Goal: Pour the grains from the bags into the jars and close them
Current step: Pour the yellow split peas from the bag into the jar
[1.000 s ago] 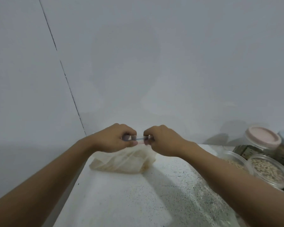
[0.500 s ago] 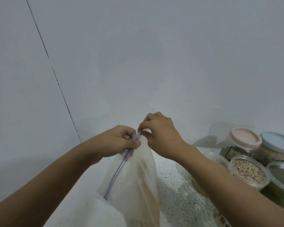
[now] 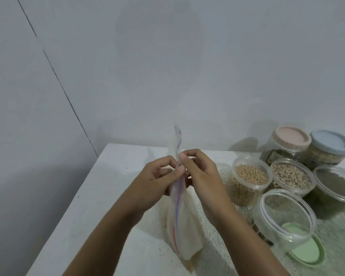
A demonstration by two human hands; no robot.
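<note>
- The left hand (image 3: 157,181) and the right hand (image 3: 200,176) meet at the upper part of a clear zip bag (image 3: 180,222), fingers of both pinched on its sealed strip from either side.
- The bag stands nearly upright between the two hands, its top corner poking above the fingertips and its blue-and-red zip line running down the edge facing the camera.
- Pale grain fills the lower part of the bag, which rests on the white table (image 3: 100,206) just below the wrists.
- Just right of the right hand is an open jar of round tan grains (image 3: 249,177).
- Beyond that jar, further right, stands another open jar of speckled grains (image 3: 291,176), and at the frame's edge a third open jar (image 3: 335,183) whose contents look dark and blurred.
- Below the right forearm's outer side sits an empty clear jar (image 3: 283,218) tilted toward the camera, touching a green lid (image 3: 305,253) lying flat on the table.
- Farthest from the hands, against the wall (image 3: 187,66), two closed jars stand side by side: one with a pink lid (image 3: 291,135), one with a blue lid (image 3: 330,141).
</note>
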